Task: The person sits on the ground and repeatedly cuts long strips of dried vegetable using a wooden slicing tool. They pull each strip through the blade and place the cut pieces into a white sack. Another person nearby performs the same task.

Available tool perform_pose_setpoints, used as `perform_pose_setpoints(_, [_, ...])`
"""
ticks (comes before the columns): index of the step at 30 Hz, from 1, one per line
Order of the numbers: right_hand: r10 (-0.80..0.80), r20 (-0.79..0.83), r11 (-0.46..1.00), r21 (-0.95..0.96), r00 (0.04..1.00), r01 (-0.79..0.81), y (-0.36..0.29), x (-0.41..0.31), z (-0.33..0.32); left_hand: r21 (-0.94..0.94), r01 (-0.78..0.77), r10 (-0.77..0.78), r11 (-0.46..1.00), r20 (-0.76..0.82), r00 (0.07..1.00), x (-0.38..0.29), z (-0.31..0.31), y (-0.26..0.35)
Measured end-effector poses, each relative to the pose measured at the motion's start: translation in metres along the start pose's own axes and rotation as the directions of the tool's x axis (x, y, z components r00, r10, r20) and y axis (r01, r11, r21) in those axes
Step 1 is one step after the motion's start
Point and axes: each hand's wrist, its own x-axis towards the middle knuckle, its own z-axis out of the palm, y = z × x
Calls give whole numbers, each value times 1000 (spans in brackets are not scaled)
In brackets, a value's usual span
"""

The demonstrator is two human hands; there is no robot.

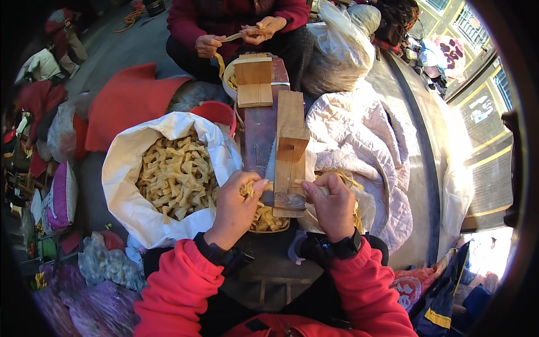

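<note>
In my left hand [236, 206] is a bunched, pale yellow strip [249, 188], perhaps bean curd skin, pinched between thumb and fingers. My right hand [332, 202] grips a short strip end [298, 182] between thumb and forefinger. Between both hands stands a wooden jig [290, 168], a plank with an upright block. A toothed metal blade [270, 164] runs along the plank's left side. Below my left hand, a basket [269, 231] holds cut yellow strips. More strips [357, 215] lie under my right hand, partly hidden by it.
At left stands a white sack [120, 181] full of knotted yellow pieces [177, 177]. Opposite, a person's hands [236, 38] hold a strip above a similar wooden jig [254, 80]. A pale quilt [358, 139] lies at right, below a plastic bag [341, 50]. A red basin [219, 113] is behind the sack.
</note>
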Motion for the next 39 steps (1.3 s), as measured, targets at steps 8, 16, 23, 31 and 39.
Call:
perform_pose_setpoints(8, [-555,265,831,143,789,537,-33,-37,8,-226,354,-243,907,404,882,-43,-21,34])
perform_pose_setpoints(16, [-303,639,887,460,707,-35,-33,-29,-16,-49,565,-138,823,949,284,-44,-23,27])
perform_pose_setpoints(23, [-72,413,933,351,908,-86,-32,-29,-25,-468,475,227,745,848,479,-43,-35,43])
perform_pose_setpoints(31, [64,920,381,337,388,-861,-19,-46,-1,-4,-678,652,735,278,706,-38,-32,27])
perform_pose_setpoints(39, [202,620,388,660,758,-644,-39,-48,-1,103,-623,625,776,8,780,-41,-33,31])
